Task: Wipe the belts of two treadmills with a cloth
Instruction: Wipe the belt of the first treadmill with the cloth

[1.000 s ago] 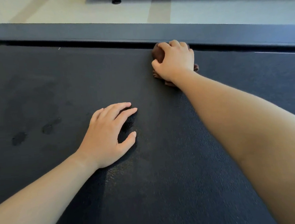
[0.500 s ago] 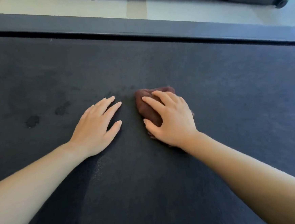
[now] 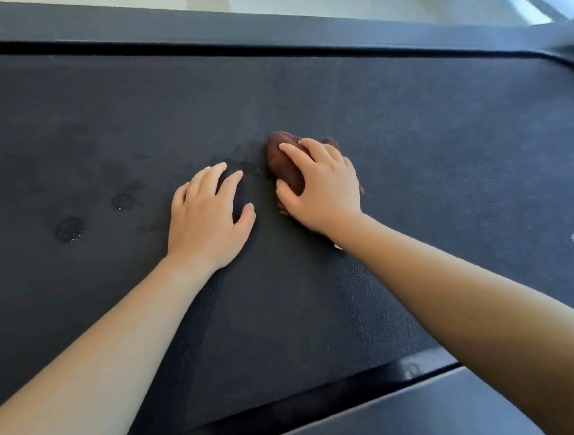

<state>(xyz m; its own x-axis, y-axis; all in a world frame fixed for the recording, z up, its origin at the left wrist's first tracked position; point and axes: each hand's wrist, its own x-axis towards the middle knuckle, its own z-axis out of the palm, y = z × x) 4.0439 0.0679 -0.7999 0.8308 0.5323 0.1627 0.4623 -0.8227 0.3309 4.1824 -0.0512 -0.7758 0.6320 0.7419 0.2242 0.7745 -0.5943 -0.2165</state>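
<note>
Hands lay side by side at mid-belt: the right hand (image 3: 324, 190) curled over a bunched reddish-brown cloth (image 3: 283, 162), pressing it onto the black textured treadmill belt (image 3: 408, 122); the left hand (image 3: 207, 220) rested flat, fingers straight, at its 9 o'clock. Wiping this belt looked under way. Farther toward 9 o'clock, dark wet spots (image 3: 70, 229) probably called for a leftward sweep next.

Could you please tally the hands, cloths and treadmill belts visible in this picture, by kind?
Hands: 2, the left hand and the right hand
Brown cloth: 1
Treadmill belt: 1
Total: 4
</note>
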